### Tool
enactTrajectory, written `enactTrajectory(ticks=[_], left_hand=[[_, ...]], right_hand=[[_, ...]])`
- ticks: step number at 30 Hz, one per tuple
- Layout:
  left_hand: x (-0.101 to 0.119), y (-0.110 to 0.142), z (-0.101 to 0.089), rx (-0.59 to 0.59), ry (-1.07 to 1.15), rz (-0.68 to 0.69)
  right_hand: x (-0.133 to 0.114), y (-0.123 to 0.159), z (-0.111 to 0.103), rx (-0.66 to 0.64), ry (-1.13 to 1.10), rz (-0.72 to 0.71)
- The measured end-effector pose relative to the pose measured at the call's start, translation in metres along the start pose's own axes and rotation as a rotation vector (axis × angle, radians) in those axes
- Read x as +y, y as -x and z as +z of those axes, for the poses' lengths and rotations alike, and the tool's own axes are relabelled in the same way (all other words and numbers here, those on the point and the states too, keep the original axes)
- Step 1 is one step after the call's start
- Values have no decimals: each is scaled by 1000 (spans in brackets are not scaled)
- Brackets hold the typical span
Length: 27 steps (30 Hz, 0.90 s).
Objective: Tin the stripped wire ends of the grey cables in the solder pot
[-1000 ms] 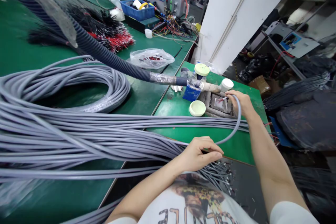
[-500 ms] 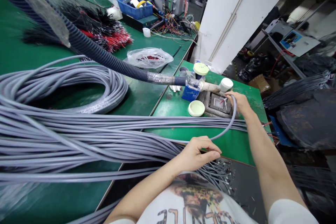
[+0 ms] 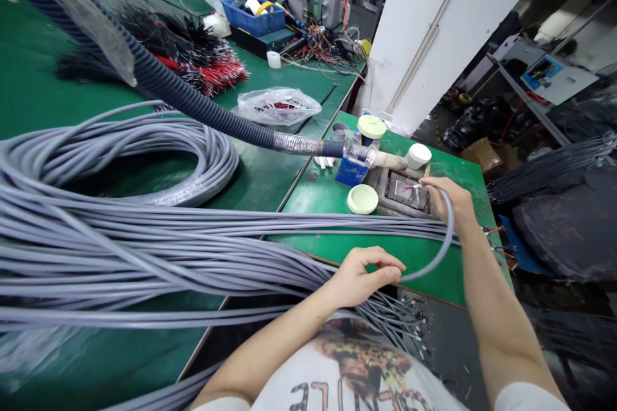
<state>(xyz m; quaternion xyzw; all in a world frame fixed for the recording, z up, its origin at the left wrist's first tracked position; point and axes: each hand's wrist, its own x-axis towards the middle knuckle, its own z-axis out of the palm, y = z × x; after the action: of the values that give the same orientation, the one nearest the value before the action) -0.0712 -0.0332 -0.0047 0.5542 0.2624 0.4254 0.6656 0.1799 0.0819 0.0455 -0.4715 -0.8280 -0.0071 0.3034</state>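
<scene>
My right hand (image 3: 450,202) pinches a grey cable (image 3: 446,244) near its stripped end, with thin red and white wires (image 3: 417,187) showing past the fingertips. These wires are over the right side of a shiny, square-topped solder pot (image 3: 403,189) set in a dark, crusted base. From there the cable bends down in a loop toward my left hand (image 3: 364,275). My left hand is curled, thumb and forefinger tips close together at the cable, which disappears beneath them. Many more grey cables (image 3: 241,247) run behind and under my left wrist.
A ribbed hose (image 3: 250,131) crosses to a nozzle (image 3: 388,160) beside the pot. Around it are a pale green lid (image 3: 362,199), a white cap (image 3: 418,155) and a lidded jar (image 3: 371,127). Coiled cable (image 3: 212,164), a wire bundle (image 3: 193,58) and blue bins (image 3: 255,19) occupy the left bench.
My right hand has moved right and slightly down, drawing the wire end back across the pot. The cable loop has swung right and lower, now meeting my left fingertips.
</scene>
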Motion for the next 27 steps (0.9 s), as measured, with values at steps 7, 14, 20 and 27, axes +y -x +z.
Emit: enactTrajectory(ticks=[7,14,20,27], left_hand=[[-14,-22,13,193,398,-161],[-14,-21,22,326,375,-137],[-4,-11,32,354,-74,109],[-3,-8,37,385,-246,127]], right_hand=[[-89,69,-5,-21,-146,-164],[-110,117,13,33,-215,-80],[-122,135,18,67,-269,319],[-129,142,29,45,-445,438]])
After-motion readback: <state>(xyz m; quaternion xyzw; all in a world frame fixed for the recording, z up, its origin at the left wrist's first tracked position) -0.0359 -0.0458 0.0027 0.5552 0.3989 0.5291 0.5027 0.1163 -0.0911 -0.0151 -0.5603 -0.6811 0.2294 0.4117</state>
